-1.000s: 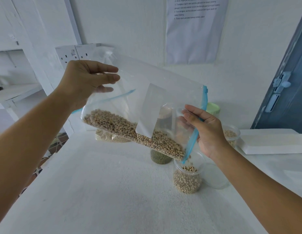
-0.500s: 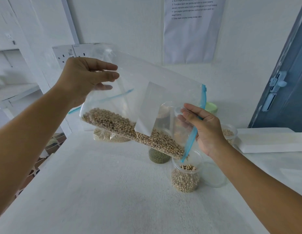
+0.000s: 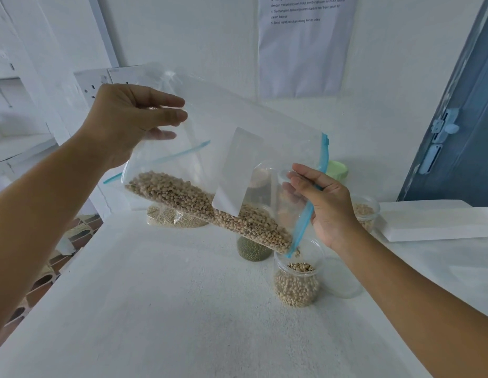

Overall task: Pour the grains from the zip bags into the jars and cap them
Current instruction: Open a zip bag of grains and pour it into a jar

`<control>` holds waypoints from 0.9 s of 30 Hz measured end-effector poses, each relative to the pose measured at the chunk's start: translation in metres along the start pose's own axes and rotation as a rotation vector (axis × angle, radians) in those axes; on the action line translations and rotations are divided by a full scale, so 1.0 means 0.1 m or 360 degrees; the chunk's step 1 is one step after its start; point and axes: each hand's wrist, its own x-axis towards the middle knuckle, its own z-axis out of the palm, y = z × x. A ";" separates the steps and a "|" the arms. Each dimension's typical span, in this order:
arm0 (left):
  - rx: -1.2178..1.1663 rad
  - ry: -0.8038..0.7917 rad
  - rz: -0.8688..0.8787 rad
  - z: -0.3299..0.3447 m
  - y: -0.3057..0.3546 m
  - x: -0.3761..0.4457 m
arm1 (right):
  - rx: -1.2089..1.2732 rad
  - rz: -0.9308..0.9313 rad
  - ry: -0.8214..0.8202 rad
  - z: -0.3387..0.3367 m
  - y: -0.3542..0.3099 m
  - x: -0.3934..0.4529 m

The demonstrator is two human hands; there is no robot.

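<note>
Fingers of left hand (image 3: pixel 128 124): curled, pinching the raised rear corner of the zip bag (image 3: pixel 237 148). Fingers of right hand (image 3: pixel 327 203): pinching the blue zip strip at bag's low mouth end.

Bag: clear, tilted down to the right, held over the table (image 3: pixel 155 309). Beans (image 3: pixel 210 208) lie banked along its lower edge, running to the mouth corner.

Jar (image 3: pixel 296 276): open, clear, on table directly under the mouth; roughly half to two-thirds full, neck not yet reached.

Step, by my read: mid-pour, 1st-stage fill. Next calls for more lift at the left end w/ mouth kept over the rim, then cap.

Also present: clear lid (image 3: pixel 344 279) just right of jar; jar of green grain (image 3: pixel 253 249) behind; green-capped jar (image 3: pixel 337 170) and another jar (image 3: pixel 365 211) partly hidden by right hand; 2nd bag (image 3: pixel 172 218) behind.

Hard to tell: whether beans are falling now; how wide the mouth gapes.
</note>
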 end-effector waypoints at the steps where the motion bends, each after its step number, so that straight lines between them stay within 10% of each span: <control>1: 0.0009 0.0000 -0.0001 -0.01 0.00 0.00 | 0.0011 0.0003 -0.0002 0.00 0.01 0.00; 27: 0.0044 0.0024 0.0028 -0.07 0.00 0.02 | 0.0027 0.0003 -0.0057 0.07 0.03 0.04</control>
